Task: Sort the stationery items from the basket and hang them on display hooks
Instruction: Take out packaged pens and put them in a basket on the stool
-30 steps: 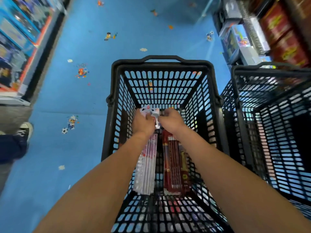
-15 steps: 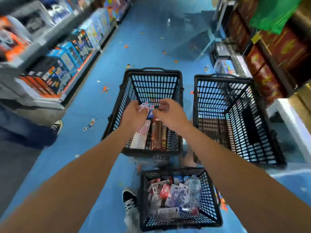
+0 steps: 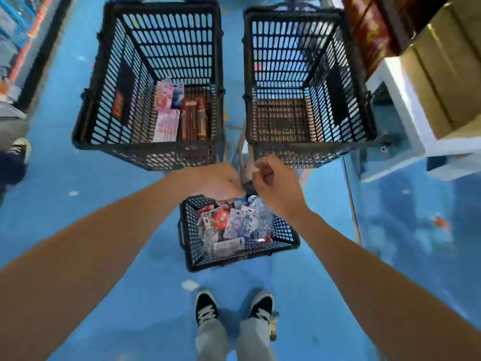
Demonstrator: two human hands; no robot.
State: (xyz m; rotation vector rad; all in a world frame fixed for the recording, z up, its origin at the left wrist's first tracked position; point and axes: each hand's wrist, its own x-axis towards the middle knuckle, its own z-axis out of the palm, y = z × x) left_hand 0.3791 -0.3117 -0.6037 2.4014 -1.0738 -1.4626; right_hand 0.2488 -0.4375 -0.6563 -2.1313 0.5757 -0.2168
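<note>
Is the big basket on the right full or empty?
Empty: the right basket shows only its bare brown mesh bottom, with no packets inside.

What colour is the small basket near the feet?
The small basket is black, clearest in the head view.

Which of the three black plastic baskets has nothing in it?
The tall black plastic basket on the right: its bottom is bare; the other two hold packets.
</note>
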